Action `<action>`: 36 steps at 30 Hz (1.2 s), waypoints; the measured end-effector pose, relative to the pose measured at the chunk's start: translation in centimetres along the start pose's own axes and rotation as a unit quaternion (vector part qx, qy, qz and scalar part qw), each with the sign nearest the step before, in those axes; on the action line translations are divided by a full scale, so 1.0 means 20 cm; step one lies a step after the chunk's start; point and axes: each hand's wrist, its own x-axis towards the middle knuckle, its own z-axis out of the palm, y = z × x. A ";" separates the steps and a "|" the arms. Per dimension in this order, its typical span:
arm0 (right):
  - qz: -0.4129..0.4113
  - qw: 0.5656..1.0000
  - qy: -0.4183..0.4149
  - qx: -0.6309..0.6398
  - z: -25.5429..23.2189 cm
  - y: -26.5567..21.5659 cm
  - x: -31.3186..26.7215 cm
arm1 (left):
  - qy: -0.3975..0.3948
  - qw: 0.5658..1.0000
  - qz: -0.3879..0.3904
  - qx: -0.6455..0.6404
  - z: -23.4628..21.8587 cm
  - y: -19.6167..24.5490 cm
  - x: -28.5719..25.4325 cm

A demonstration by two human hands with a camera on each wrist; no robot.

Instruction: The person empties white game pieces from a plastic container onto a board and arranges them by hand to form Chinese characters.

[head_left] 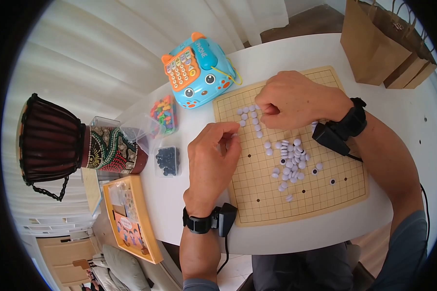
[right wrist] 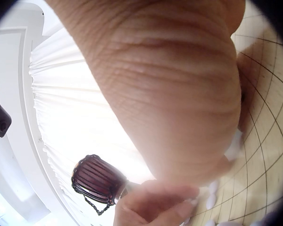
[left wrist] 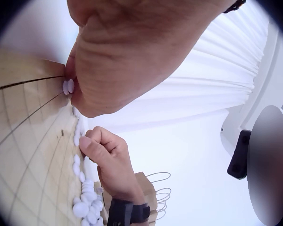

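Observation:
A Go board (head_left: pixel 257 213) lies on a white table, with white Go stones (head_left: pixel 245 116) lined up in short rows near its far left corner. My left hand (head_left: pixel 211 157) is over its left edge. Thumb and fingers there pinch a pair of white stones (left wrist: pixel 68 86), seen in the left wrist view. My right hand (head_left: pixel 294 99) is curled close over the board beside the rows, thumb against index finger. In the right wrist view a blurred white stone (right wrist: pixel 233 146) shows at its curled fingers. A loose heap of white stones (head_left: pixel 292 162) covers the board's middle.
Left of the board are a box of black stones (head_left: pixel 167 161) and a box of colourful pieces (head_left: pixel 164 115). A blue toy telephone (head_left: pixel 209 72) stands behind them. Paper bags (head_left: pixel 374 53) are at back right; a drum (head_left: pixel 51 140) and wooden tray (head_left: pixel 153 247) are far left.

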 end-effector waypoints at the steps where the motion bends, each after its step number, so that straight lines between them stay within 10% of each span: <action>1: -0.001 1.000 0.000 -0.003 0.00 0.00 0.00 | 0.002 1.000 0.000 0.005 0.00 0.00 0.00; 36: -0.028 0.998 0.058 0.023 0.04 0.02 0.00 | 0.034 0.999 0.016 0.007 0.05 -0.04 0.01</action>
